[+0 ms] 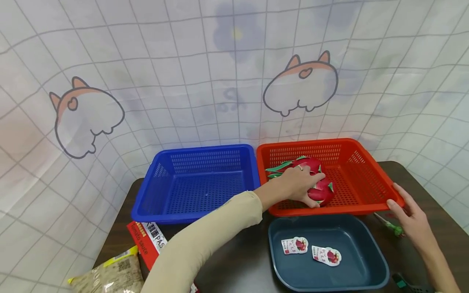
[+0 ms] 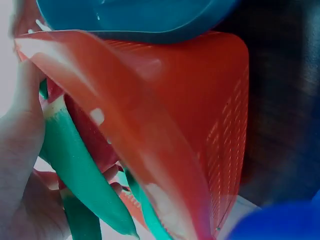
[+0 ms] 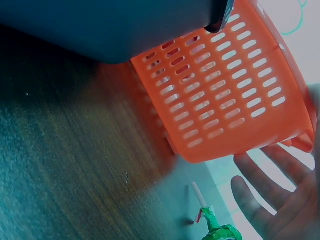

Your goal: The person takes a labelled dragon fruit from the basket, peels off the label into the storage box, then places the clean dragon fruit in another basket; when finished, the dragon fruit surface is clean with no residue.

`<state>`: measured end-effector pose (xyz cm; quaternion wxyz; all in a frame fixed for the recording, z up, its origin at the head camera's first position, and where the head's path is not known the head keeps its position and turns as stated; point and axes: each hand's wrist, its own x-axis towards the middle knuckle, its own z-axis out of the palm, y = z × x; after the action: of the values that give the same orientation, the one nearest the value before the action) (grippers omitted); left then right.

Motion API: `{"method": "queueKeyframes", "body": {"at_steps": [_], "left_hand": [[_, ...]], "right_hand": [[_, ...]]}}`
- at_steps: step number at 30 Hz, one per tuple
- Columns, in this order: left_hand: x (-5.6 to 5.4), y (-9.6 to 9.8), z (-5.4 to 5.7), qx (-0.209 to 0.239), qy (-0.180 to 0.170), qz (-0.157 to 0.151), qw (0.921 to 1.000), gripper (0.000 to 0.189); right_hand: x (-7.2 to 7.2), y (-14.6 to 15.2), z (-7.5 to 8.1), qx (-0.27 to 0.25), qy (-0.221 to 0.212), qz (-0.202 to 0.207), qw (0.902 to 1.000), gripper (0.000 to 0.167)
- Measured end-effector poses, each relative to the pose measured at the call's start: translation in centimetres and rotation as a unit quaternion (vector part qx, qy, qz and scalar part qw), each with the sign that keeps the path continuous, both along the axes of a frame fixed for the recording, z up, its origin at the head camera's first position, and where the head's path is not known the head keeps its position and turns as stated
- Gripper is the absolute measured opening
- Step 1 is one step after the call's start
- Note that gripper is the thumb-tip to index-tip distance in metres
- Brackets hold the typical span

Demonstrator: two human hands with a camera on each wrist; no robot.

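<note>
My left hand (image 1: 298, 183) reaches into the red basket (image 1: 370, 179) and grips one of the red, green-tipped dragon fruits (image 1: 322, 191). They look like soft or artificial pieces. In the left wrist view, long green leaves (image 2: 85, 165) stick out beside my palm, and the basket's rim crosses in front. My right hand (image 1: 412, 213) holds the basket's front right corner, thumb and forefinger at the rim. From the right wrist, the other fingers (image 3: 260, 185) spread below the basket's slotted wall. How many fruits lie under my left hand is partly hidden.
An unfilled blue basket (image 1: 253, 175) stands left of the red one. In front is a dark blue tray (image 1: 351, 228) with two fruit-picture labels (image 1: 326, 255). A red tomato sauce box (image 1: 143, 240) and a grain bag (image 1: 113, 274) lie at left; a green-wrapped lollipop (image 1: 397, 230) lies at right.
</note>
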<state>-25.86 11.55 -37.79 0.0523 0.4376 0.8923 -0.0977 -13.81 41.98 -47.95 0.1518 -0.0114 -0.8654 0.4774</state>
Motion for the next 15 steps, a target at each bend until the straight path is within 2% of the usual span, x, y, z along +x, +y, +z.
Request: {"method": "queueKeyframes", "body": {"at_steps": [4, 7, 11, 15], "left_hand": [[-0.1, 1.2, -0.5, -0.023, -0.003, 0.005, 0.9997, 0.088], [-0.2, 1.7, -0.9, -0.030, -0.024, 0.013, 0.9992, 0.086], [-0.2, 1.7, -1.4, -0.032, -0.054, 0.044, 0.9971, 0.085], [-0.1, 1.9, -1.3, -0.031, -0.086, 0.073, 0.9931, 0.086]], "right_hand": [[0.3, 0.5, 0.2, -0.003, 0.000, -0.002, 1.0000, 0.062], [0.4, 0.5, 0.1, 0.000, -0.001, -0.002, 1.0000, 0.062], [0.2, 0.1, 0.0, 0.000, -0.002, 0.006, 1.0000, 0.062], [0.3, -0.1, 0.0, -0.007, 0.007, 0.005, 0.9999, 0.061]]}}
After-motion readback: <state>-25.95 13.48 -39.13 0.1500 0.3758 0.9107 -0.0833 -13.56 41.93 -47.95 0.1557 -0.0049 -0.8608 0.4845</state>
